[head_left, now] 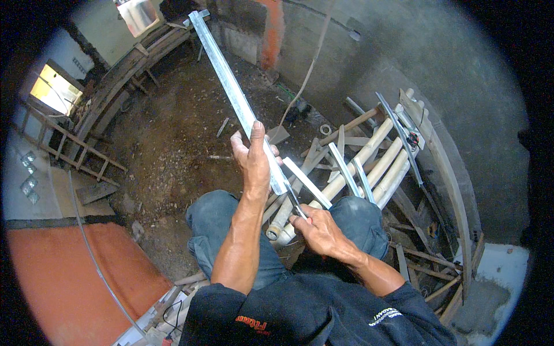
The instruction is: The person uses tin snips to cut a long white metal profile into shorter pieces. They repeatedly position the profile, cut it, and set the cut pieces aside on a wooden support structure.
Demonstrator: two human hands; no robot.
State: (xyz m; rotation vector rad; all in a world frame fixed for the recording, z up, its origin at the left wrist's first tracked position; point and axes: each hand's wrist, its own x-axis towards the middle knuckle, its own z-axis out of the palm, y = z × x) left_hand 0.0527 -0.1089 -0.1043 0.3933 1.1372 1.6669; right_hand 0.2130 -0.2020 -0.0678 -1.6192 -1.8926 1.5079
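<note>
A long silvery metal channel [222, 69] runs from near my lap up to the far wall, tilted to the left. My left hand [253, 153] is closed around it close to its near end, thumb along the top. In my right hand [320, 230] is a pair of tin snips [293, 200], fingers wrapped round the handles. Their dark jaws meet the channel's near end; whether they bite into the metal I cannot tell. Just right of my hands, shorter metal channel pieces [307, 183] lie on bamboo poles [378, 141].
Bamboo and timber boards [450, 155] are heaped on the right along a grey wall [461, 75]. A wooden ladder [69, 151] and long planks [118, 75] stand at the left. Bare rubble-strewn ground [167, 144] lies ahead. An orange surface [75, 277] is at lower left.
</note>
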